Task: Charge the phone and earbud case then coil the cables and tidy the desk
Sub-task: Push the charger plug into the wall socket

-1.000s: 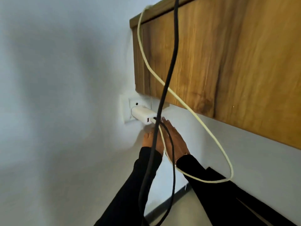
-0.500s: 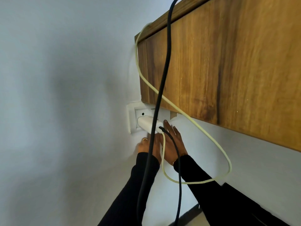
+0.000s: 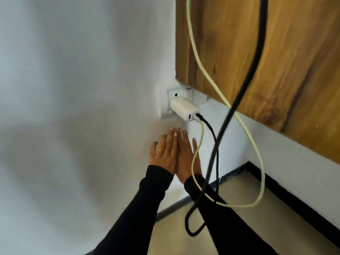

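A white charger block (image 3: 184, 109) sits plugged into the white wall socket (image 3: 172, 95) under the desk. A black cable (image 3: 213, 137) and a pale yellow-white cable (image 3: 202, 134) are plugged into its end; both loop down and rise past the wooden desk panel (image 3: 276, 57). My left hand (image 3: 164, 153) and my right hand (image 3: 186, 155) lie flat side by side below the charger, fingers straight, holding nothing. The pale cable crosses in front of my right hand. Phone and earbud case are out of view.
White wall fills the left. A black skirting board (image 3: 287, 192) runs along the wall base above a beige floor (image 3: 230, 190). The cables hang as loose loops over my right sleeve.
Both hands have let go of the charger and dropped below it, now flat and empty. The view has shifted closer to the socket.
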